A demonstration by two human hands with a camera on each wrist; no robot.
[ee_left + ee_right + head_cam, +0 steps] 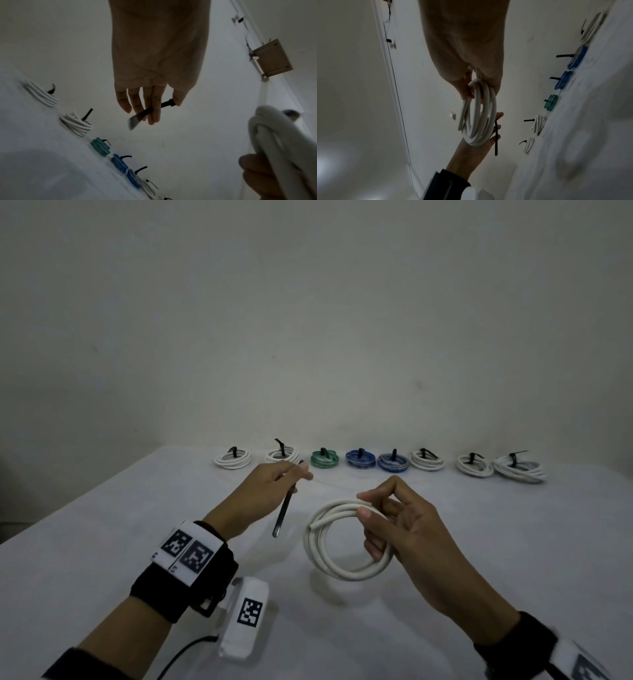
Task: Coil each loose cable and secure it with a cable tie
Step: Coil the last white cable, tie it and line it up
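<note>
R hand point(404, 529) pinches coiled white round cable point(346, 539) above white table point(102, 542), L hand point(270, 491) grips black plastic cable tie point(284, 510); risk: loose pinch lets coil spring open before tying.

White cable point(346, 542) coiled, held above table; black cable tie point(285, 508) loose, unfastened.

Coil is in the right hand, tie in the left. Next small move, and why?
Probably thread the black cable tie, pinched in the left hand, through the white coil. The right hand holds the loops gathered, and no tie is round them yet.
</note>
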